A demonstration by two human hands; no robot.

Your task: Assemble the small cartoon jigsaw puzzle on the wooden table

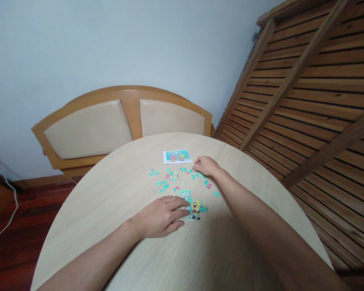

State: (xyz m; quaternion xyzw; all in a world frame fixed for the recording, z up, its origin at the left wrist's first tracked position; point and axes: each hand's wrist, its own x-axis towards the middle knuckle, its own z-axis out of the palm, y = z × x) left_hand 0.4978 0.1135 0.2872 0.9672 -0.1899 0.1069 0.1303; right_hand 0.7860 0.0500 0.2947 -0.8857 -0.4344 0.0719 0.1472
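Note:
A partly joined jigsaw puzzle (pixel 195 206) with a yellow cartoon figure and a pale green one lies on the table. My left hand (pixel 160 216) rests over its left side, fingers stretched out and apart, hiding part of it. Farther off, my right hand (pixel 206 166) is closed in a pinch, apparently around a small puzzle piece (pixel 195 167) at the fingertips. Loose puzzle pieces (pixel 163 185), mostly turquoise with some pink, are scattered between the hands and to the left. A pink and turquoise piece (pixel 208 185) lies below the right wrist.
Behind the loose pieces lies a reference picture card (pixel 177 156) with cartoon figures. The round wooden table (pixel 115 178) has a cushioned headboard-like panel (pixel 91 129) beyond it. Wooden slats (pixel 306 93) lean at the right. A white cable (pixel 15 198) hangs at the left.

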